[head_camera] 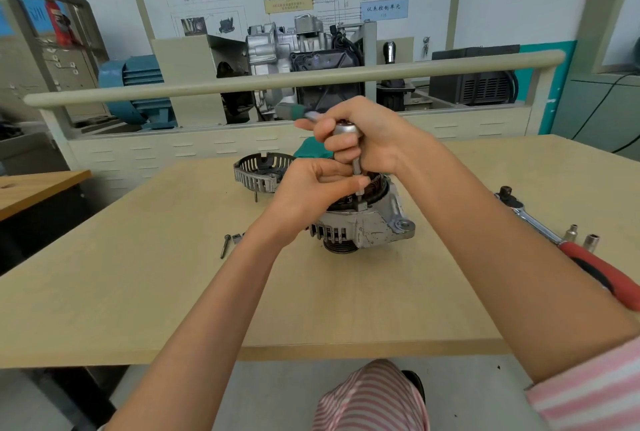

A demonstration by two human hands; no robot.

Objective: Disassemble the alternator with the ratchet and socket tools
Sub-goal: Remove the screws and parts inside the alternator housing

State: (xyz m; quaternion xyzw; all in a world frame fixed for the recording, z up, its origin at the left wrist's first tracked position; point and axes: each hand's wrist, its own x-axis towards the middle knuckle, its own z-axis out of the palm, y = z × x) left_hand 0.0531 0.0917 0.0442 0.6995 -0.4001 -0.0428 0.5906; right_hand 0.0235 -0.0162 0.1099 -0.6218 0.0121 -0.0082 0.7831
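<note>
Alternator (pixel 363 222), heavy cast metal, sits mid-tabletop (pixel 138 292); right hand (pixel 367 136) fingers clench the ratchet (pixel 348 139), left hand (pixel 311 188) fingers pinch its thin extension (pixel 357 177).

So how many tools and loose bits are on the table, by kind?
Ratchets: 2, one in the right hand with an extension, one red-handled
Loose sockets: 2
Removed covers: 1
Loose bolts: 1
Alternators: 1
Total: 7
</note>
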